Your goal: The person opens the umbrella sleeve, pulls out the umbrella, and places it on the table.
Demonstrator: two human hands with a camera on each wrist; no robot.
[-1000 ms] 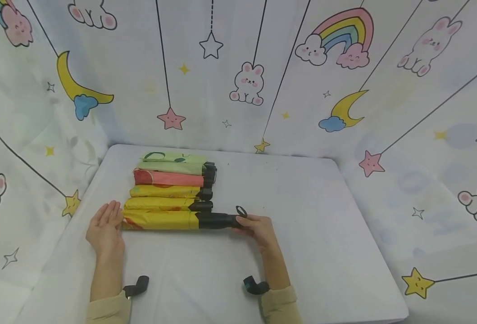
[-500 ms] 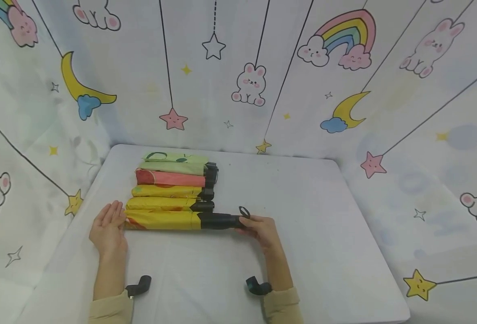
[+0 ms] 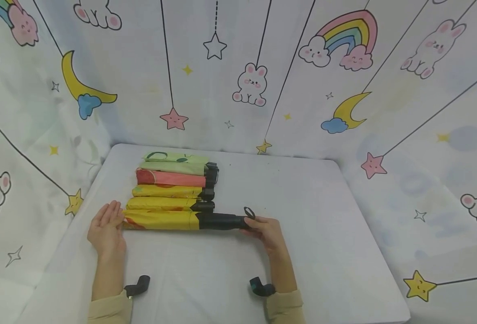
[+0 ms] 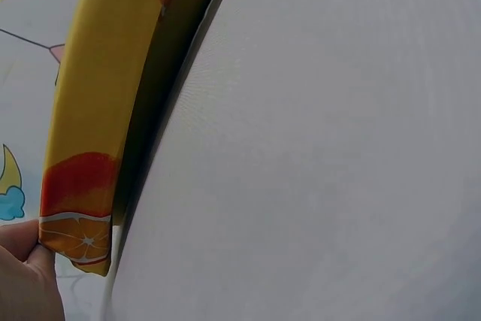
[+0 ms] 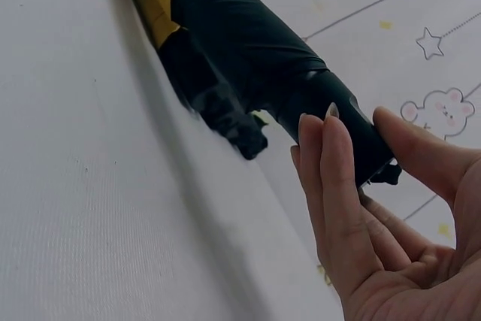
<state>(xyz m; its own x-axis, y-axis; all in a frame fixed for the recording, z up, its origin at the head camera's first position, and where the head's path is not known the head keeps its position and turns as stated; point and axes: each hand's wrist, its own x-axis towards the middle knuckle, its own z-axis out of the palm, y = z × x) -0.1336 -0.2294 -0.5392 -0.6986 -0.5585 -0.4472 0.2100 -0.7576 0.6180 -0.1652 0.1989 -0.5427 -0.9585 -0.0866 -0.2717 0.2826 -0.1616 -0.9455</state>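
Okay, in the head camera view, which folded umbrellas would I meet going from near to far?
Nearest yellow umbrella, with the longest visible black handle, second yellow umbrella, third yellow umbrella, pinkish-red umbrella, light green umbrella fabric farthest back.

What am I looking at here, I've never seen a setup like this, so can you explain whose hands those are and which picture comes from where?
There's no machine here: a person's bare hands do the holding, so each hand is a grip. The wide picture comes from a camera on the head, looking forward and down. The other two come from cameras on the wrists.

On the white table lie rolled bundles that look like folded umbrellas: green, pink and two yellow. Nearest the person is a longer yellow umbrella. The right grip pinches the end of its black handle, seen closely from the right wrist. The left grip touches the opposite end, where the left wrist picture shows an orange-slice print.
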